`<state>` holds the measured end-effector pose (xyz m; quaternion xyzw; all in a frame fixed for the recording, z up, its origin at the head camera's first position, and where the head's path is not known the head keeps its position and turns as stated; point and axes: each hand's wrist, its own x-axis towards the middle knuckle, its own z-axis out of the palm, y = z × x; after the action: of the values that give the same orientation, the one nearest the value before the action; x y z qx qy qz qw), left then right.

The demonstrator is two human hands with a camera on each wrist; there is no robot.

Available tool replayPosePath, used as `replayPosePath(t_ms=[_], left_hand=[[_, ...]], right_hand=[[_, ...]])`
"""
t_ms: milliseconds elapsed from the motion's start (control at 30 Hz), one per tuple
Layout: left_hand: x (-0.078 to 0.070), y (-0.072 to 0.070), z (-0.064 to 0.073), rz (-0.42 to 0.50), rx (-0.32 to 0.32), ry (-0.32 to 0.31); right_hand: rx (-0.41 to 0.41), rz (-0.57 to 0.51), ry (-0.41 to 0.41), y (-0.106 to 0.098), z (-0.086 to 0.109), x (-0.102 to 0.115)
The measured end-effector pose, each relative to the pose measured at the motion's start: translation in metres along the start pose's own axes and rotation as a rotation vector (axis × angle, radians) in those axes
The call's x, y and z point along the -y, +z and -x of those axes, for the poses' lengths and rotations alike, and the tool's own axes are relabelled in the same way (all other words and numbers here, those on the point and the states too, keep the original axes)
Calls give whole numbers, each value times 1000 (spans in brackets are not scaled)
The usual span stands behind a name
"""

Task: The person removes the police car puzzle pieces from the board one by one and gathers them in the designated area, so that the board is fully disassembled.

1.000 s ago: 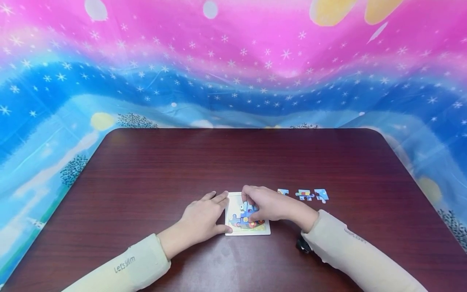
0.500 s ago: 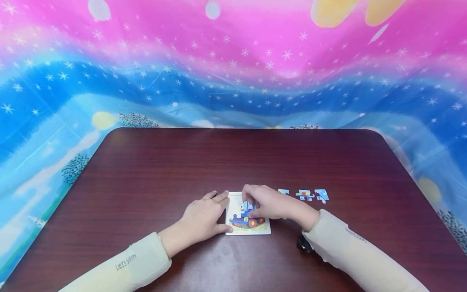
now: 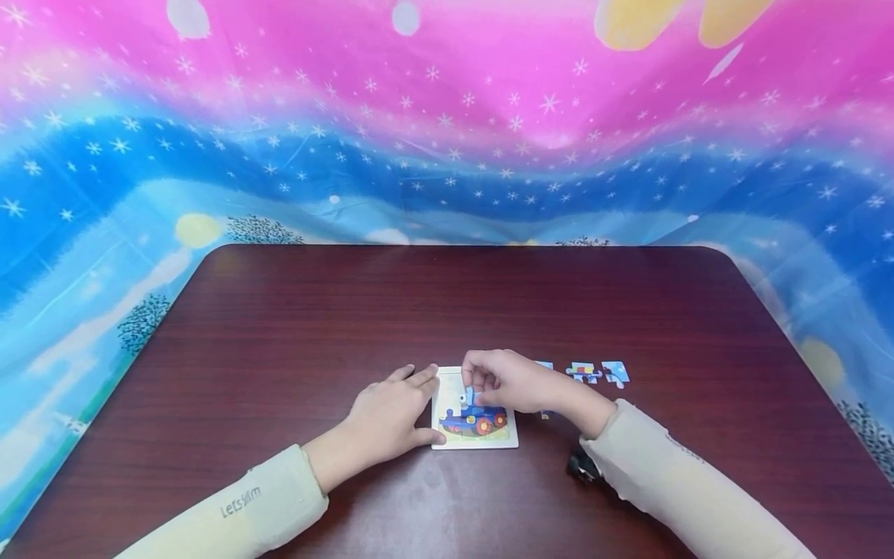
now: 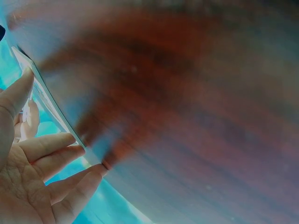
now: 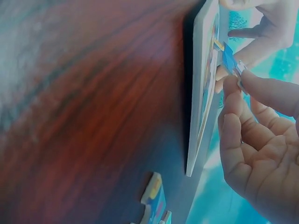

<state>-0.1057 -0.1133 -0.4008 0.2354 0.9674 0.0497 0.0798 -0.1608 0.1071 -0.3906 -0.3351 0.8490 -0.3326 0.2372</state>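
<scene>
A small square jigsaw board (image 3: 476, 446) with a pale rim lies on the table, partly filled with a blue vehicle picture (image 3: 482, 419) with red wheels. My left hand (image 3: 391, 415) rests at the board's left side, fingers extended, with fingertips (image 4: 70, 138) and thumb along its edge. Over the board's upper right, my right hand (image 3: 513, 380) pinches a blue jigsaw piece (image 5: 229, 58) between thumb and index finger. In the right wrist view the piece is tilted, close over the board's face. The right hand hides the board's upper right part in the head view.
Right of the board lie loose jigsaw pieces: a red-and-yellow one (image 3: 583, 373), a light blue one (image 3: 615, 374), and others partly covered by the right forearm. A dark wood table (image 3: 349, 310) reaches back to a colourful snowflake curtain (image 3: 447, 116).
My right hand has risen slightly off the picture with the pinched piece, so more of the blue vehicle and its wheels shows. The left hand stays in place on the board.
</scene>
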Motion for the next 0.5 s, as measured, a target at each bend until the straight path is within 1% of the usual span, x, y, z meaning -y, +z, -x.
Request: replayPosePath(t_ms=[500], left_hand=[[1,1,0,-7,-4,5]], right_hand=[[-29,-81,-14,-6,5,-4]])
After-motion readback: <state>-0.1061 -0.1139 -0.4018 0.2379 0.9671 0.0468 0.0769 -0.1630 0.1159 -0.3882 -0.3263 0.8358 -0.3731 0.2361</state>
